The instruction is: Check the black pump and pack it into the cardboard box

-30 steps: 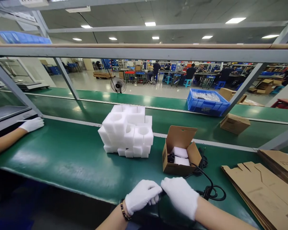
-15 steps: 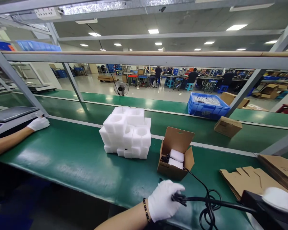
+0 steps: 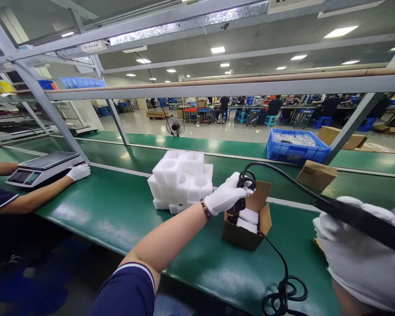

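My left hand [image 3: 228, 193], in a white glove, is closed around a bunched black cable [image 3: 245, 186] just above an open cardboard box [image 3: 240, 237]. From the bunch the cable arcs right to a long black block-like device [image 3: 365, 221], whose exact kind I cannot make out. My right hand [image 3: 355, 250], also gloved, grips this device close to the camera. Inside the box sit white foam pieces [image 3: 248, 216] and some black parts, partly covered by the hanging cable. Another black cable [image 3: 285, 289] runs over the box's edge and lies coiled on the green bench.
A stack of white foam blocks [image 3: 181, 180] stands left of the box. Farther left, a co-worker's gloved hand [image 3: 79, 172] rests beside a weighing scale [image 3: 42, 169]. Behind are a blue crate [image 3: 296, 149], a closed carton [image 3: 317, 175] and a metal frame [image 3: 217, 90].
My left hand has moved up and forward with the cable bunch, from the bench front to above the box. My right hand has lifted the black device. The view has shifted leftward.
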`<act>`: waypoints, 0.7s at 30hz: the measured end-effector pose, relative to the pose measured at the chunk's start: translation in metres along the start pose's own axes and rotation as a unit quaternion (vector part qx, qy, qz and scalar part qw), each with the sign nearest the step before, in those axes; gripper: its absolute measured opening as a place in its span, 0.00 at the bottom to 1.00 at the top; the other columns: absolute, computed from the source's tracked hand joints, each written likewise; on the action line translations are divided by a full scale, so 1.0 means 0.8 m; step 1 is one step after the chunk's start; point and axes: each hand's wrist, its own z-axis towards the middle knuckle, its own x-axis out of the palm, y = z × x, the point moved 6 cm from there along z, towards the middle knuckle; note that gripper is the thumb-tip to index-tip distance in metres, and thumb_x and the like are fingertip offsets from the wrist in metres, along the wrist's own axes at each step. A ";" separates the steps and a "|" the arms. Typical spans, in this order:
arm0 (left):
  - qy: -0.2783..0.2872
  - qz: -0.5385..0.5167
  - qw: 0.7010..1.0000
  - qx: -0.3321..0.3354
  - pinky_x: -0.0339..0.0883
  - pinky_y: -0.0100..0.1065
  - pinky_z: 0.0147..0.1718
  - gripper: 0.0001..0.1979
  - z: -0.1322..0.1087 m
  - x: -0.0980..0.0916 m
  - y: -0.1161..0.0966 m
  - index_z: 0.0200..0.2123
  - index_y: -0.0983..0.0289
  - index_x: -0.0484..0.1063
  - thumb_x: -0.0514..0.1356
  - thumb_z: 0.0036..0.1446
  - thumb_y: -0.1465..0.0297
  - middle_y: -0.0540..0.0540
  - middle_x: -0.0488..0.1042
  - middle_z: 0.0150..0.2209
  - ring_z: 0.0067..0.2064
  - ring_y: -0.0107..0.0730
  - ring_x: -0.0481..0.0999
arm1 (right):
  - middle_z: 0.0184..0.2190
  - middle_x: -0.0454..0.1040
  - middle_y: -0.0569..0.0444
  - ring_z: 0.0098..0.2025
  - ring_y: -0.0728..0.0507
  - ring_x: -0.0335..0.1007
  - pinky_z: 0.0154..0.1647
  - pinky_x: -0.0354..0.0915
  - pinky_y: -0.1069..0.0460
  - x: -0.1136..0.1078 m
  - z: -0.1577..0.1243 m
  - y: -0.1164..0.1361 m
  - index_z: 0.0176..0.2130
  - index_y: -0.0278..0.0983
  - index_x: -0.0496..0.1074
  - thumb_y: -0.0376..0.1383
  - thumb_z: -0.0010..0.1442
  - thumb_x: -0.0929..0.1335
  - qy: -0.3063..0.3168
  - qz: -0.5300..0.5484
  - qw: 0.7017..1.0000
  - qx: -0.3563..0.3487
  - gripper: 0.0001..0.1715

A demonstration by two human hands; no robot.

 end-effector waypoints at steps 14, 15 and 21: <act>0.129 0.371 0.919 -0.038 0.67 0.31 0.42 0.16 0.041 -0.002 0.079 0.48 0.64 0.67 0.54 0.54 0.73 0.53 0.76 0.41 0.42 0.34 0.75 | 0.45 0.74 0.50 0.32 0.44 0.73 0.32 0.70 0.49 0.009 0.030 -0.059 0.40 0.42 0.73 0.45 0.53 0.71 0.074 0.059 0.991 0.099 0.14; 0.130 0.382 0.914 -0.038 0.67 0.30 0.42 0.16 0.040 -0.003 0.086 0.48 0.64 0.67 0.52 0.55 0.75 0.53 0.76 0.42 0.42 0.32 0.75 | 0.47 0.74 0.49 0.33 0.43 0.73 0.35 0.70 0.47 0.016 0.036 -0.072 0.41 0.41 0.73 0.46 0.53 0.71 0.101 0.010 0.988 0.114 0.16; 0.201 0.466 0.861 0.031 0.68 0.33 0.42 0.15 0.025 0.017 0.095 0.40 0.64 0.73 0.52 0.53 0.80 0.55 0.74 0.44 0.43 0.34 0.74 | 0.38 0.76 0.50 0.41 0.39 0.71 0.45 0.65 0.46 0.077 0.054 -0.137 0.34 0.37 0.72 0.39 0.48 0.67 0.323 -0.389 0.858 0.089 0.12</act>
